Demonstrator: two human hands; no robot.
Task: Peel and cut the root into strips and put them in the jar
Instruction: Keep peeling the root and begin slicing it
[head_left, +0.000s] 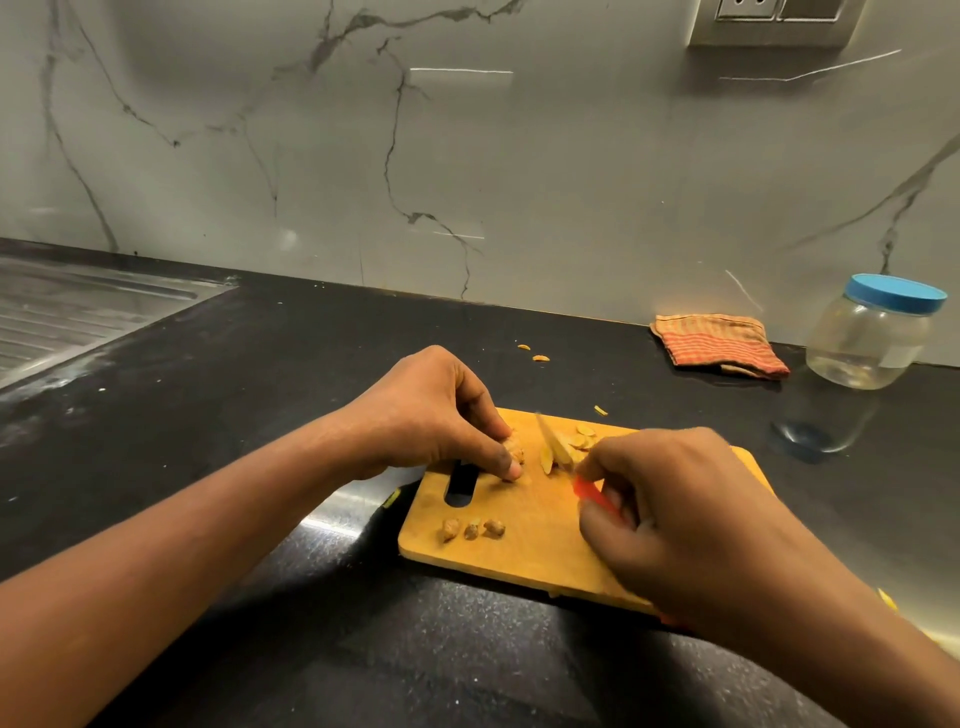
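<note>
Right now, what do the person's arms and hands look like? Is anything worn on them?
Both are bare. The left hand and the right hand show no glove, ring or watch. No sleeve covers the left forearm or the right forearm as far as the picture reaches.

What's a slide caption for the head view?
Left hand pinches the root on the cutting board; right hand holds a red-handled knife beside cut slices.

Quantity present: one cutting board (524, 558), one knife (588, 490), one jar (868, 340), one cloth (719, 345), one root (515, 450). Three small root ends (471, 529) lie on the board. The cut slices (571, 451) overlap and cannot be counted.
</note>
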